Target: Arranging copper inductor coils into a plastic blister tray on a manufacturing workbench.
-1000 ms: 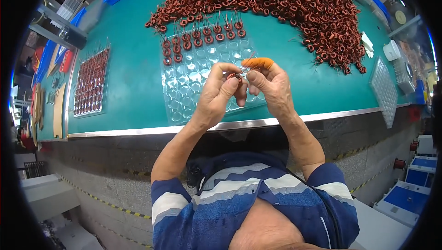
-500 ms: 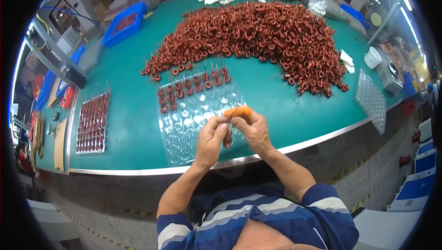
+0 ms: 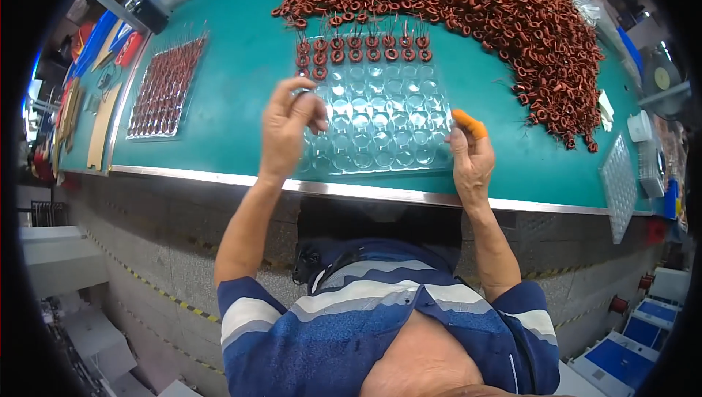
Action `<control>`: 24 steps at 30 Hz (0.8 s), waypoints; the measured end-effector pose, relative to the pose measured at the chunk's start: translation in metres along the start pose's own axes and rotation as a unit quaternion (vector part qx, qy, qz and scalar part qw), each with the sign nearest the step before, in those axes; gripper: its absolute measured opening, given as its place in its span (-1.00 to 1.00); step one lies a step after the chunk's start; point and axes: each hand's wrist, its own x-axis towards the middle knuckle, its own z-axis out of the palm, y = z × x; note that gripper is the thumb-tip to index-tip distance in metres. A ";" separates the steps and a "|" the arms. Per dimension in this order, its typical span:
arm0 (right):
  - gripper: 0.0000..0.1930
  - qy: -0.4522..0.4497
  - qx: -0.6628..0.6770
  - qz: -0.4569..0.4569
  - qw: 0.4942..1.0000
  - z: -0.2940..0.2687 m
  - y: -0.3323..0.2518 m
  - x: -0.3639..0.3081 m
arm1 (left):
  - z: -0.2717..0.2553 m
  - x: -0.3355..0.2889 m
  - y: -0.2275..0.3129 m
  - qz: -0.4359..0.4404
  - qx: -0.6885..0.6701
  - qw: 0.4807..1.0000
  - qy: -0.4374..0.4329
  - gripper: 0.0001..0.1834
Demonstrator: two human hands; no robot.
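Observation:
A clear plastic tray (image 3: 380, 119) with round pockets lies in front of me. Its far rows hold several red-brown ring coils (image 3: 355, 50) with thin wire leads standing up. At the tray's left edge, just below the coils there, is my left hand (image 3: 287, 126); its fingers are bent and the thumb stands apart, with nothing visible between them. My right hand (image 3: 472, 159) is at the tray's right edge, thumb and forefinger closed there on the rim. An orange finger cover (image 3: 470, 123) sits on that forefinger.
A large heap of the same coils (image 3: 468, 9) spreads over the far and right table. To the left stands a filled tray (image 3: 164, 90) of coils. Another clear tray (image 3: 619, 188) overhangs the table's right front edge. A metal strip (image 3: 351, 194) runs along the front edge.
My hands were together over the tray; now they are apart, one at each side of it. The view has tilted down, so the table sits higher.

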 end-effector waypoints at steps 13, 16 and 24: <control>-0.80 -0.001 -0.065 -0.018 0.998 0.001 0.004 -0.011 | -0.017 0.067 -0.036 0.162 0.330 0.928 0.057 -0.90; -0.81 -0.010 -0.097 -0.026 0.995 0.003 0.002 -0.010 | -0.008 0.079 -0.048 0.181 0.417 0.890 0.043 -0.89; -0.82 -0.006 -0.085 -0.031 0.996 0.002 0.004 -0.011 | 0.012 0.086 -0.069 0.192 0.457 0.868 0.021 -0.91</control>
